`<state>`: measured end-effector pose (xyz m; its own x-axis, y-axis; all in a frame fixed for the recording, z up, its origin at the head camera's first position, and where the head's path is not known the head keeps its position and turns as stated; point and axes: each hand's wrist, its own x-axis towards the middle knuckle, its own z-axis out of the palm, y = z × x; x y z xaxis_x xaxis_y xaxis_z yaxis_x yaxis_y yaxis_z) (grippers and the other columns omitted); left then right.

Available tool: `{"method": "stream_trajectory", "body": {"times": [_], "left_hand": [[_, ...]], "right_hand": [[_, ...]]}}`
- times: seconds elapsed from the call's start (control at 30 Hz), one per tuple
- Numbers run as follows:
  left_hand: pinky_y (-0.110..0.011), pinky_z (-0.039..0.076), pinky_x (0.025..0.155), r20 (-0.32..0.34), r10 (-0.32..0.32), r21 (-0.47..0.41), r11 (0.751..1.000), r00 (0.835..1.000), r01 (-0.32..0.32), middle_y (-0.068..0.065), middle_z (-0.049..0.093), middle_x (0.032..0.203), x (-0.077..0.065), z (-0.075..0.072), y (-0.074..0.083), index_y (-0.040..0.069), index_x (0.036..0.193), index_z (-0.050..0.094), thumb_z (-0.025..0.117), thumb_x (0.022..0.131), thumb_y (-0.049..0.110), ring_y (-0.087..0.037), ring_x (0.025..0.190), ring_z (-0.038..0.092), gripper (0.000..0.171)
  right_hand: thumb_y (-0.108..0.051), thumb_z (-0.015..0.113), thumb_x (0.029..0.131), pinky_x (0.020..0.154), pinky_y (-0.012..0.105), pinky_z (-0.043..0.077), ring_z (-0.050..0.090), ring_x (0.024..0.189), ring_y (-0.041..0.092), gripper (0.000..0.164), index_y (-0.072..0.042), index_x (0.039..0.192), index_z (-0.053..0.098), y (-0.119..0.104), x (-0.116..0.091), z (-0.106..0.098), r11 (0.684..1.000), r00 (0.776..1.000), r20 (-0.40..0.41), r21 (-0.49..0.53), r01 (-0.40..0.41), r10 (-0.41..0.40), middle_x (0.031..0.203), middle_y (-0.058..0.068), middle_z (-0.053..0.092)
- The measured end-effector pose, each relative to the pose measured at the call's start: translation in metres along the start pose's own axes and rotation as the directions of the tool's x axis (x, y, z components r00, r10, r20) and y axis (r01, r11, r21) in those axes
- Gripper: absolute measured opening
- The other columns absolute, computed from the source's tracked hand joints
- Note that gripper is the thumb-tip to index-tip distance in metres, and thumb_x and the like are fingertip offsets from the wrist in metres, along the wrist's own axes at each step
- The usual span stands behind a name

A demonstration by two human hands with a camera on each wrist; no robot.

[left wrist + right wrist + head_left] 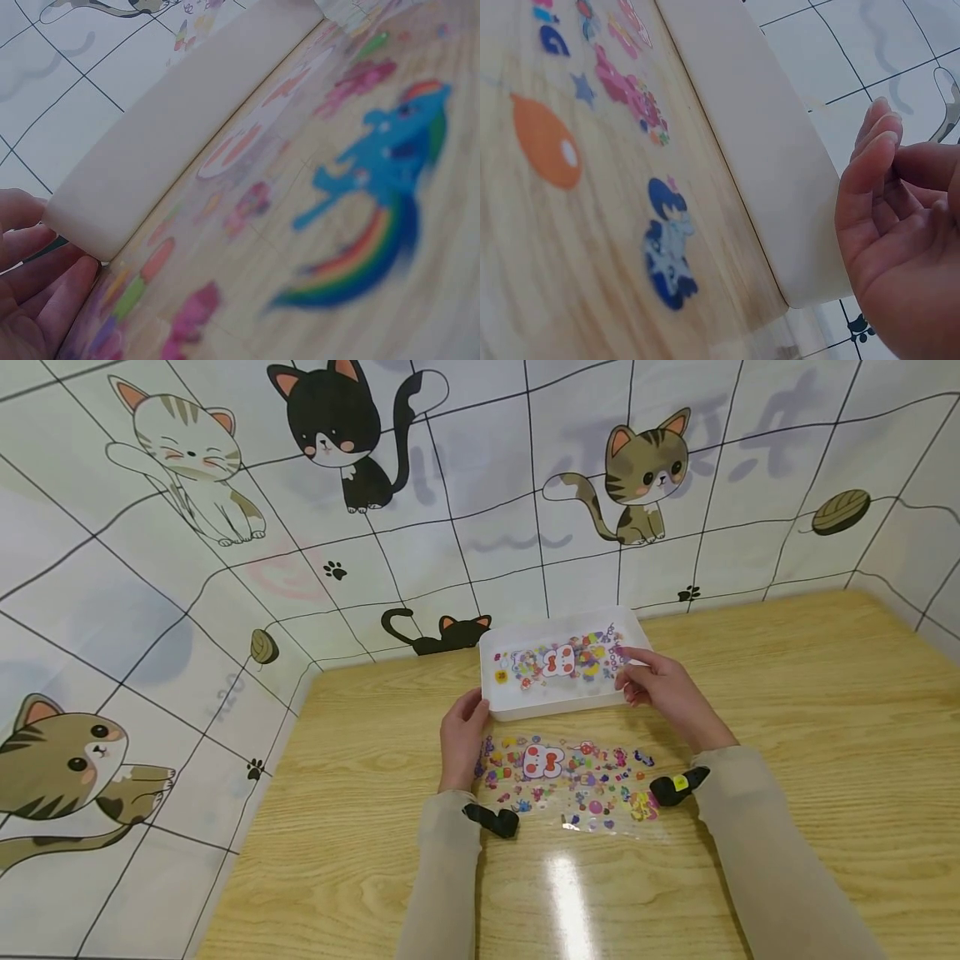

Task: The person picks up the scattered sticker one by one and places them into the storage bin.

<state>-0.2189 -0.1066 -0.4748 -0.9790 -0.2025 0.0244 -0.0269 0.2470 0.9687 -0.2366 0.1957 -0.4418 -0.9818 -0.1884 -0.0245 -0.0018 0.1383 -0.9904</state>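
A shallow white tray (562, 703) stands at the back of the table by the wall. My left hand (461, 735) grips its front left corner; in the left wrist view, the fingers (19, 217) bend around the tray's end. Over the tray's right side, my right hand (660, 689) pinches the edge of a clear sticker sheet (558, 662) printed with a white bunny. Part of that sheet shows above the tray rim in the left wrist view. The right fingers (866, 180) are bent against the thumb; the pinched edge is hidden there.
A second clear sticker sheet (543, 762) with a bunny lies flat on the wooden table (360, 860), between my forearms and in front of the tray. The wall (495, 560) with cat drawings rises behind the tray. Black cameras (495, 820) are strapped to both wrists.
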Motion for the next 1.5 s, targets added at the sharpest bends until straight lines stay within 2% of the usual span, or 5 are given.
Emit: {"method": "stream_trajectory", "body": {"times": [0.23,0.5,0.93,1.27,1.5], "left_hand": [[-0.035,0.037,0.094,0.009,0.001,-0.001,1.000,1.000,-0.001,0.005,0.054,0.120,-0.001,0.000,0.000,0.024,0.122,0.054,0.050,0.090,0.038,-0.011,0.108,0.048,0.036],[-0.032,0.037,0.094,0.005,-0.002,-0.002,1.000,1.000,0.002,0.007,0.056,0.117,-0.001,0.000,0.001,0.023,0.121,0.056,0.051,0.089,0.037,-0.007,0.106,0.049,0.035],[-0.033,0.037,0.094,0.003,0.003,0.002,1.000,1.000,-0.003,0.006,0.055,0.118,-0.001,0.000,0.000,0.023,0.121,0.056,0.051,0.089,0.036,-0.008,0.107,0.049,0.035],[-0.031,0.037,0.093,0.000,0.014,0.011,1.000,1.000,-0.014,0.003,0.056,0.118,-0.001,0.000,0.002,0.019,0.122,0.056,0.051,0.090,0.033,-0.007,0.106,0.050,0.035],[-0.031,0.038,0.093,-0.001,0.005,0.003,1.000,1.000,-0.005,0.004,0.056,0.117,-0.002,0.000,0.003,0.020,0.121,0.056,0.052,0.090,0.033,-0.007,0.105,0.050,0.034]], "right_hand": [[-0.029,0.040,0.095,0.069,0.029,0.049,0.053,0.072,0.016,0.048,-0.008,0.137,0.033,-0.001,0.000,0.000,1.000,1.000,0.002,-0.020,0.002,-0.002,0.097,0.015,0.058],[-0.034,0.044,0.093,0.072,0.028,0.050,0.057,0.075,0.019,0.051,-0.006,0.135,0.038,-0.001,0.000,0.001,0.998,0.999,-0.023,-0.045,-0.036,0.035,0.100,0.012,0.062],[-0.038,0.043,0.092,0.070,0.031,0.050,0.062,0.076,0.017,0.054,-0.003,0.133,0.040,0.002,0.001,0.004,0.998,0.998,-0.060,-0.058,-0.018,0.015,0.100,0.008,0.065],[-0.061,0.046,0.081,0.065,0.028,0.051,0.062,0.081,0.021,0.068,-0.012,0.129,0.047,0.025,0.010,0.002,0.998,0.996,-0.090,-0.053,-0.026,0.021,0.102,0.006,0.064],[-0.063,0.045,0.079,0.063,0.025,0.051,0.062,0.081,0.023,0.072,-0.011,0.129,0.047,0.036,0.017,0.000,0.998,0.995,-0.095,-0.063,0.006,-0.012,0.101,0.006,0.064]]}}
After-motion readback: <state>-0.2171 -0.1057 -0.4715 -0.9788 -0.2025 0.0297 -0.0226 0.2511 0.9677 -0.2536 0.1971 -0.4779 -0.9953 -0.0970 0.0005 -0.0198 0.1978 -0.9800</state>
